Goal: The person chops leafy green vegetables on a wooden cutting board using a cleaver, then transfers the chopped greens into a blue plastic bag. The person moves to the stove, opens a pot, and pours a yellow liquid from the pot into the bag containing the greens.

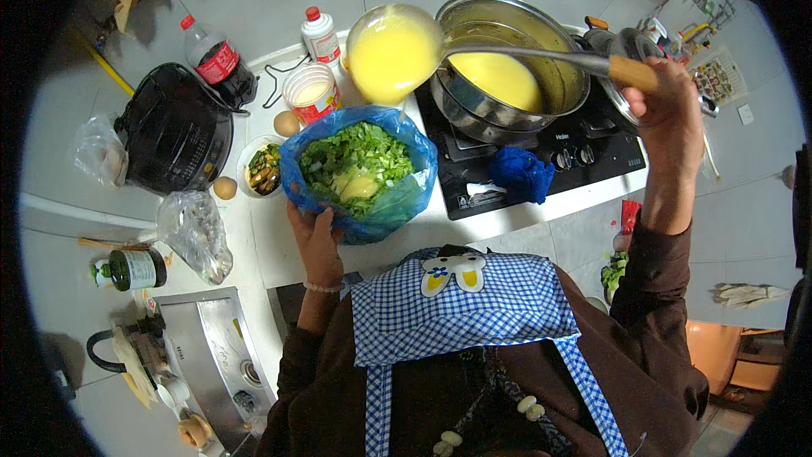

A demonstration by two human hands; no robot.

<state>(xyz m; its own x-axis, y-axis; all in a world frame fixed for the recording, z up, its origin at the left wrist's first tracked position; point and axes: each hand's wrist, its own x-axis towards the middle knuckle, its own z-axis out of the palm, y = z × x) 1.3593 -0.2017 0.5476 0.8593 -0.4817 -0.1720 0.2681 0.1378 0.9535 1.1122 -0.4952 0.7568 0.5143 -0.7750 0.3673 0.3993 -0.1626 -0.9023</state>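
My right hand (669, 108) grips the wooden handle of a large metal ladle (552, 54). Thick yellow porridge-like liquid (393, 57) fills the ladle's bowl, which is held above the counter beside a steel pot (469, 117). More of the yellow liquid (498, 79) lies inside the pot. With thumb on the near rim and fingers outside, my left hand (317, 238) holds a blue plastic bag (380, 222), spread open like a bowl. Chopped leafy greens (361, 149) fill the bag, topped by a yellow dollop (356, 185). Whether a container supports the bag is hidden.
The pot stands on a black gas hob (599, 165) with a blue cloth (521, 174). Left of the bag are a bowl of cooked food (263, 168), an egg (287, 124), a tub (311, 89) and a black appliance (174, 133). A steel sink (219, 330) lies lower left.
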